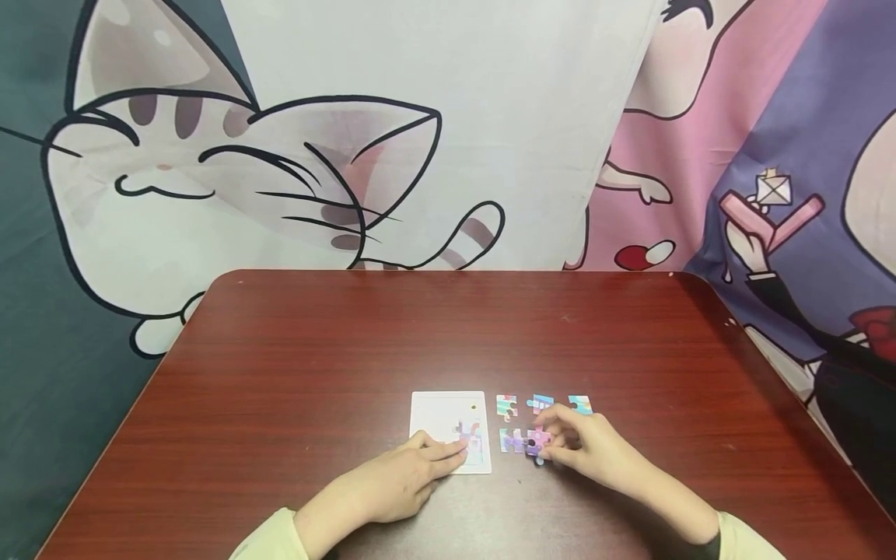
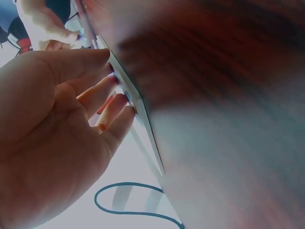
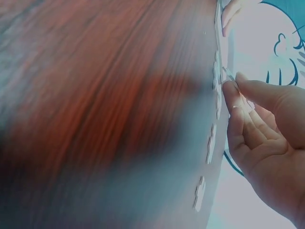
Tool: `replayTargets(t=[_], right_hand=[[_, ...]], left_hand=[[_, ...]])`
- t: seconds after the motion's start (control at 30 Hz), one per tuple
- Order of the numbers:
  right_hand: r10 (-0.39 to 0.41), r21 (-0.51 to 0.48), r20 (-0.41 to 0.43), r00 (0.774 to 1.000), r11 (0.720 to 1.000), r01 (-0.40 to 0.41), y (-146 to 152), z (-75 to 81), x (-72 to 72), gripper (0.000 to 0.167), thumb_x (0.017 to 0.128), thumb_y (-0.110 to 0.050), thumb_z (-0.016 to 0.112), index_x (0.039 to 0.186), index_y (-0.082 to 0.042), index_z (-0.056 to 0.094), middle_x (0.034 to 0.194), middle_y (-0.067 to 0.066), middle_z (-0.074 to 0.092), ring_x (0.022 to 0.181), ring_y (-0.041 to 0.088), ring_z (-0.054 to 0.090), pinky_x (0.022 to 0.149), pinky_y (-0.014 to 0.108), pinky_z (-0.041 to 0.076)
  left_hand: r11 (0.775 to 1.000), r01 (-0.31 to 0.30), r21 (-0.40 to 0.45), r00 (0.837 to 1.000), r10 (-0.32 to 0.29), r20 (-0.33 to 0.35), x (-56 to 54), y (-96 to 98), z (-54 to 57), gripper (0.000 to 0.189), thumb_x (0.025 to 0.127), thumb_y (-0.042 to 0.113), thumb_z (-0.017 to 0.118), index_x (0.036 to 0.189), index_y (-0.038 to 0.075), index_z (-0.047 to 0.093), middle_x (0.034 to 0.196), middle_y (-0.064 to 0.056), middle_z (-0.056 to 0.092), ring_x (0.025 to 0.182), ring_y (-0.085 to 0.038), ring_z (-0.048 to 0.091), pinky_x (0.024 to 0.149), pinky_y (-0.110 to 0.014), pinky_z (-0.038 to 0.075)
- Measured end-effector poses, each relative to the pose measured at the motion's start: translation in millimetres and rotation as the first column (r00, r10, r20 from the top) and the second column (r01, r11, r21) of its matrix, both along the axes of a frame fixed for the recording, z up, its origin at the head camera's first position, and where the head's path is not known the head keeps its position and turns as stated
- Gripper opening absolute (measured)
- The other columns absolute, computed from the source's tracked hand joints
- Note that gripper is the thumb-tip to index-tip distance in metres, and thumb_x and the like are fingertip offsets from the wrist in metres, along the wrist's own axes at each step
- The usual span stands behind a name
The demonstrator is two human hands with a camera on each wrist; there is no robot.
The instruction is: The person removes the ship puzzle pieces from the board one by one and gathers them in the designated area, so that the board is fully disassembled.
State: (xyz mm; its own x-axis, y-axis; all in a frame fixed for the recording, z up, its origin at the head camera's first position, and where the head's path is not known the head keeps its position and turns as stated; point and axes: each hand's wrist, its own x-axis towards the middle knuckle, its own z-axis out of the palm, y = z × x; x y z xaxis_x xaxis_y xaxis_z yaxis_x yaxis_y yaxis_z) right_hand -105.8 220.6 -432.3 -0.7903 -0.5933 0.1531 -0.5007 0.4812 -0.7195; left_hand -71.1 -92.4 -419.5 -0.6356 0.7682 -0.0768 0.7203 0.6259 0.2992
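Note:
My left hand (image 1: pixel 406 478) rests on a white puzzle tray (image 1: pixel 435 408), its fingers extended over the lower part. Pastel pieces lie in the tray beside the fingertips, partly hidden by them. With thumb and fingertips, my right hand (image 1: pixel 595 449) pinches a pink and purple jigsaw piece (image 1: pixel 539 437), raised and tilted in the right wrist view. Just left of it lies a purple jigsaw piece (image 1: pixel 509 441); the held piece overlaps its right side in the head view. The left wrist view shows the left fingertips at the tray's edge (image 2: pixel 136 98).
Three more loose pieces lie in a row beyond the right hand: a striped piece (image 1: pixel 506 405), a blue piece (image 1: pixel 540 403) and a teal piece (image 1: pixel 579 404). The brown wooden table (image 1: pixel 315 350) reaches back to a cartoon-printed curtain (image 1: pixel 434 171).

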Motion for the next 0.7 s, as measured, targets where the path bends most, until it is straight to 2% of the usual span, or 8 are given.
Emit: replayTargets(t=[0.1,0.47,0.7], right_hand=[[-0.001,-0.011,0.004,1.0,1.0,0.001,3.0,-0.3,0.9,0.031,0.08,-0.009,0.073,0.107,-0.012,0.058,0.078,-0.006,0.067,0.064,0.002,0.058,0.051,0.02,0.049],[-0.02,0.003,-0.02,1.0,1.0,0.02,11.7,-3.8,2.2,0.031,0.079,-0.008,0.073,0.106,-0.012,0.057,0.077,-0.009,0.065,0.069,0.001,0.06,0.056,0.019,0.049],[-0.024,0.014,-0.064,0.998,1.0,0.025,14.8,-6.7,1.7,0.031,0.078,-0.007,0.074,0.104,-0.011,0.057,0.075,-0.011,0.064,0.067,-0.001,0.059,0.055,0.018,0.047]], left_hand=[[1.0,-0.007,-0.013,1.0,0.007,0.022,0.7,-0.4,0.7,0.049,0.092,0.014,0.055,0.14,0.016,0.044,0.148,0.006,0.035,0.101,-0.003,0.041,0.089,-0.019,0.047],[0.999,0.002,-0.053,1.0,-0.001,0.014,1.3,-0.8,1.6,0.049,0.094,0.017,0.053,0.142,0.015,0.042,0.15,0.006,0.033,0.103,-0.004,0.041,0.09,-0.018,0.045],[0.998,-0.018,-0.063,0.998,0.022,0.066,1.1,0.8,4.7,0.05,0.095,0.017,0.052,0.143,0.017,0.04,0.151,0.008,0.03,0.104,-0.003,0.039,0.092,-0.018,0.044]])
